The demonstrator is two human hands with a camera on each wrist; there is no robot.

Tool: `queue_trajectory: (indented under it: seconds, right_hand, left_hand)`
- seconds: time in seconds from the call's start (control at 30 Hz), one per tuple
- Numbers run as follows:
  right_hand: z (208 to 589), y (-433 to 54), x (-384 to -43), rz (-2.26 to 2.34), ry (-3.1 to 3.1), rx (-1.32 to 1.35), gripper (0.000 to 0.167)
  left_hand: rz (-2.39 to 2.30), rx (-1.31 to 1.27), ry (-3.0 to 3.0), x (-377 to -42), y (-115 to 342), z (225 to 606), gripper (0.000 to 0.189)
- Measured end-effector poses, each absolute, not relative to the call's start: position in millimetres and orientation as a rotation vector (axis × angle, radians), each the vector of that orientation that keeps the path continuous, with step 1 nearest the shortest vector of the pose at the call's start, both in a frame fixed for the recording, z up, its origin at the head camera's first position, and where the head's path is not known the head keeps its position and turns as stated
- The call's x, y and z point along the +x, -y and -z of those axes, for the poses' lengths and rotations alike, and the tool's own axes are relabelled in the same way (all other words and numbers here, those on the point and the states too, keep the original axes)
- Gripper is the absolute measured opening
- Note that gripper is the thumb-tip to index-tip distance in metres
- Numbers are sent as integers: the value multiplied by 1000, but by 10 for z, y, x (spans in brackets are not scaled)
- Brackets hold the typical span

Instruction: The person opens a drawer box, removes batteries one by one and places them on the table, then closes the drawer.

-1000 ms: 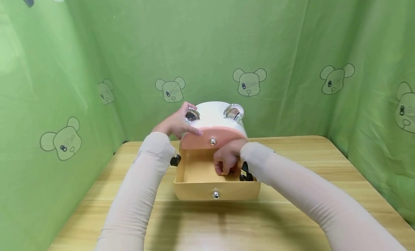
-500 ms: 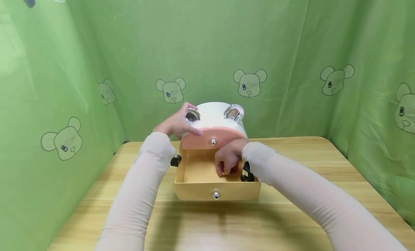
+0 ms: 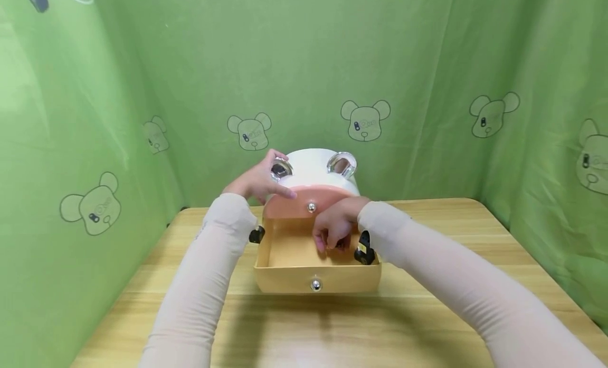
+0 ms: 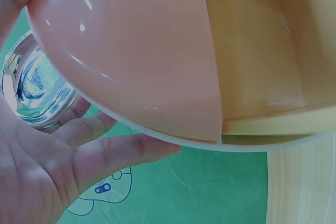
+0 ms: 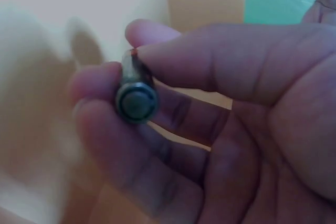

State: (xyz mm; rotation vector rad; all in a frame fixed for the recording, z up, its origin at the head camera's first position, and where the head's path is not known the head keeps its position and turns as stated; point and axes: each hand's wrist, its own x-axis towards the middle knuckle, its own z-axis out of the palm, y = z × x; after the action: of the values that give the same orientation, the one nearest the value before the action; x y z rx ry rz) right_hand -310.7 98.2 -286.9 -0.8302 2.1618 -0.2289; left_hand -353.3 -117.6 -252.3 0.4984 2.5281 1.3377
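Note:
A white storage box point(image 3: 311, 164) with silver ears stands on the table, its pink upper drawer front point(image 3: 328, 197) in place and its yellow lower drawer point(image 3: 290, 246) pulled out. My left hand point(image 3: 260, 180) grips the box at its upper left, thumb on the pink front, fingers around the left silver ear point(image 4: 39, 80). Inside the lower drawer, my right hand point(image 3: 334, 228) pinches a small battery point(image 5: 136, 98) between thumb and fingers. Its round metal end faces the right wrist camera. From the head view the fingers mostly hide it.
The wooden table point(image 3: 427, 315) extends around the box. A green curtain point(image 3: 304, 67) with bear drawings encloses the back and both sides. The drawer's front wall point(image 3: 285, 281) has a silver knob point(image 3: 316, 285) and rises in front of my right hand.
My right hand and wrist have risen slightly within the drawer, with the wrist a little further right. The left hand, the box and the drawer stay as they were.

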Motion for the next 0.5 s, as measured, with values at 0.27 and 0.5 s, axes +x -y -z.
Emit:
queue_trajectory:
  seconds: [0.27,0.5]
  right_hand:
    - [2813,-991,-3111,284,-2196,-856,23]
    - [2777,-1041,-3096,236,-2267,-919,27]
  left_hand:
    - [-1331,478,-2530,-3512,1180,2531,98]
    - [-1330,489,-2535,-3505,1171,2515,99]
